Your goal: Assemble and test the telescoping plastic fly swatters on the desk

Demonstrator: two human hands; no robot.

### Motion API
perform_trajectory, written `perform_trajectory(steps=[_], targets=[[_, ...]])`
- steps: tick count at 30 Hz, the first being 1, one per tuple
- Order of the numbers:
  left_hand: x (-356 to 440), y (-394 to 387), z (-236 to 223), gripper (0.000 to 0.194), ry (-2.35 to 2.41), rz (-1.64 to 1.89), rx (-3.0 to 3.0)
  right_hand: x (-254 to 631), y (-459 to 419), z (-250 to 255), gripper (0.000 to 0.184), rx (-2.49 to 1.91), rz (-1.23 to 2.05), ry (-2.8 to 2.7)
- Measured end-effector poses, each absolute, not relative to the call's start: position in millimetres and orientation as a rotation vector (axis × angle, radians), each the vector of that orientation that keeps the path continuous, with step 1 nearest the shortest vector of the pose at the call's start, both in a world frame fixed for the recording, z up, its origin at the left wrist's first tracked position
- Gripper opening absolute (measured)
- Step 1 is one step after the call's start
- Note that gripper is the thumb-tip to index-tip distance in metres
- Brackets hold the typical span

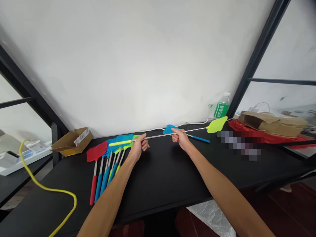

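One yellow cable (49, 189) is draped across the left end of the black table (158, 184), with an opened carton (65, 148) set beyond it, near the wall (158, 65). Next, a red swatter (96, 152) and a row of blue and green swatters (105, 180) are laid with heads toward the wall and handles toward the near edge. Over those heads, the handle of a yellow-green swatter (160, 135) is held, its long axis carried left to right, roughly along the wall. Its shaft is pinched beside the handle by the left hand (139, 147), fingers curled in. Farther right, the middle of the shaft is gripped by the right hand (181, 138), to which the swatter's head is nearer. Behind that hand, a blue swatter (201, 139) is partly hidden, its handle pointed right. The rightward way is crowded: a bottle (222, 107) is seen just behind the raised head; whether they touch cannot be told. At far right, crumpled cardboard (274, 123) is rested on a red sheet (240, 130).
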State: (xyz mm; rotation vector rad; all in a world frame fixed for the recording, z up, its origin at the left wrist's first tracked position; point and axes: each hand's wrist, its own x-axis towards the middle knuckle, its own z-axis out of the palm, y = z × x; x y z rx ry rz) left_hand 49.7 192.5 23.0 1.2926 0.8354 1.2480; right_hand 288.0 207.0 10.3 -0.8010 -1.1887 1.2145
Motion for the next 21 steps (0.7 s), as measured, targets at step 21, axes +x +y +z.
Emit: perform_trajectory(steps=[21], targets=[[-9.1,208.8,50.4,0.041,0.955,1.833,0.89,299.9,210.5,15.7,0.053,-0.745,1.205,-0.979]])
